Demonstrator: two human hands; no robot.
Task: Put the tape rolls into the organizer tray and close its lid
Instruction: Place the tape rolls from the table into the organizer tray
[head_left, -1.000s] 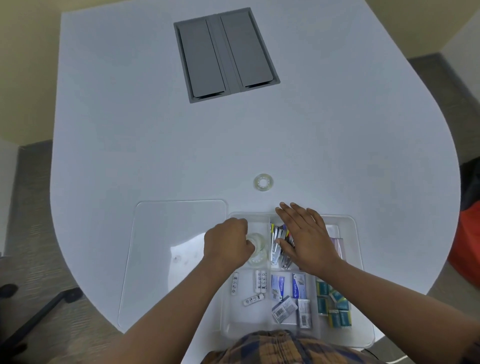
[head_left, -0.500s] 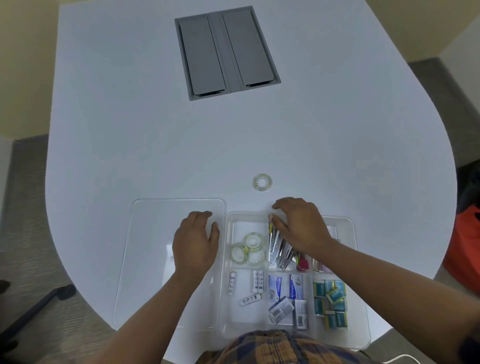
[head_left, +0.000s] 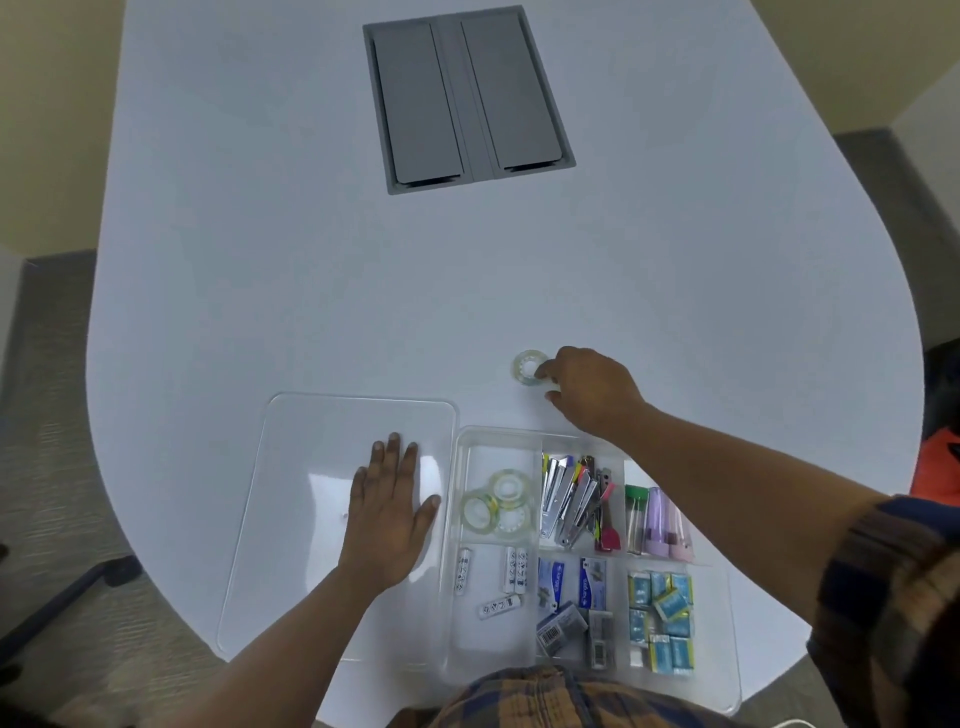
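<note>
Moved off the tray: right hand now reaching out, fingers half curled, touching the loose roll without gripping it. Left hand flat, open on the lid. Best pinched across the rim, lifted clear, then dropped beside the three rolls.

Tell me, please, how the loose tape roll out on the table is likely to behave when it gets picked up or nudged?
The tape roll lies flat on the table, so it probably slides rather than rolls unless tipped on edge. It is a small, thin ring, so likely light and rigid. The right hand's fingertips are already at its rim.
</note>
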